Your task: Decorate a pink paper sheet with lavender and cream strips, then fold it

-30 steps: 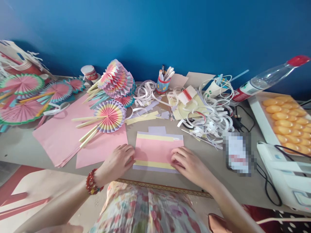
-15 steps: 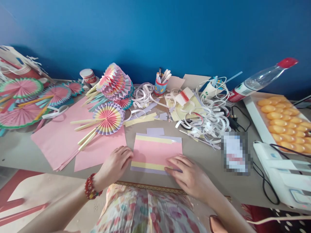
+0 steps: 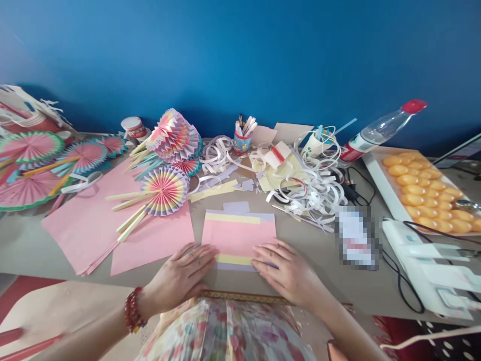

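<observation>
A pink sheet of paper (image 3: 236,238) with yellow and lilac strips along its near and far edges lies flat in front of me. My left hand (image 3: 184,273) rests on its near left corner, fingers stretched out. Over the near right corner lies my right hand (image 3: 287,268), its fingers spread flat. Both hands cover parts of the strips. Just past the far edge is a small lilac paper piece (image 3: 236,206). To the left, a round pleated paper fan (image 3: 165,190) with pale sticks lies on larger pink sheets (image 3: 93,220).
More pleated fans (image 3: 33,145) crowd the far left. A pen cup (image 3: 242,143) stands by the blue wall, beside curled white paper strips (image 3: 315,198). On the right are a plastic bottle (image 3: 376,133), a tray of yellow-orange oval items (image 3: 424,190) and a white power strip (image 3: 413,271).
My left hand has moved right and nearer, from beside the sheet onto its near left corner, with its fingers now flatter. My right hand stays on the near right corner. The view has shifted slightly.
</observation>
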`<action>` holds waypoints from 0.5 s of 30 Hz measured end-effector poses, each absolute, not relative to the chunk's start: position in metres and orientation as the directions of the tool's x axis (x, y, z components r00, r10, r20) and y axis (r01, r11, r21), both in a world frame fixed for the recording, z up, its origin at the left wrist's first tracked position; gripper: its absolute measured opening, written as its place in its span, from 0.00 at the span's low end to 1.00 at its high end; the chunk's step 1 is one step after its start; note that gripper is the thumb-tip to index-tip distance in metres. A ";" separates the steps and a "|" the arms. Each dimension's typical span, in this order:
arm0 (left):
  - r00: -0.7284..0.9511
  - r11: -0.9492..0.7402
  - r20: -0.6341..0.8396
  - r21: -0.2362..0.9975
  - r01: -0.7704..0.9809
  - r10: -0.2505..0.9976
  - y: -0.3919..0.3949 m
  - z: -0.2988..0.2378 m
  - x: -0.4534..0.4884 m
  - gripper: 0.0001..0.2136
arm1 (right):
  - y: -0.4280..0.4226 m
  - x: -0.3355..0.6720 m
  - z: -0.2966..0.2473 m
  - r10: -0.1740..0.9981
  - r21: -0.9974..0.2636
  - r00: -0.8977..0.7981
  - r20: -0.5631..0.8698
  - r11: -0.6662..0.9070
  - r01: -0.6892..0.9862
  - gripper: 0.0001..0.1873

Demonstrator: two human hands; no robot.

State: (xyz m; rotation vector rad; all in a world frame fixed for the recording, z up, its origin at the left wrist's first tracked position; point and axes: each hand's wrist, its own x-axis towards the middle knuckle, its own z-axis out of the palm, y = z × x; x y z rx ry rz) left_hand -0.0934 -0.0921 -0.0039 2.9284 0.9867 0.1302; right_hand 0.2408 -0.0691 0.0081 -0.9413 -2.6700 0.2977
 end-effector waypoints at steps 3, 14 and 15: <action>0.774 -0.778 0.079 0.070 0.624 0.628 -0.092 -0.006 -0.095 0.23 | -0.065 0.241 0.007 0.637 -0.280 -0.744 0.203 0.766 0.579 0.15; 0.714 -0.724 0.136 0.040 0.688 0.686 -0.100 -0.012 -0.110 0.23 | -0.064 0.242 0.006 0.659 -0.326 -0.737 0.149 0.737 0.592 0.15; 0.711 -0.722 0.143 0.053 0.690 0.689 -0.100 -0.012 -0.111 0.23 | -0.064 0.243 0.006 0.665 -0.331 -0.734 0.138 0.730 0.598 0.16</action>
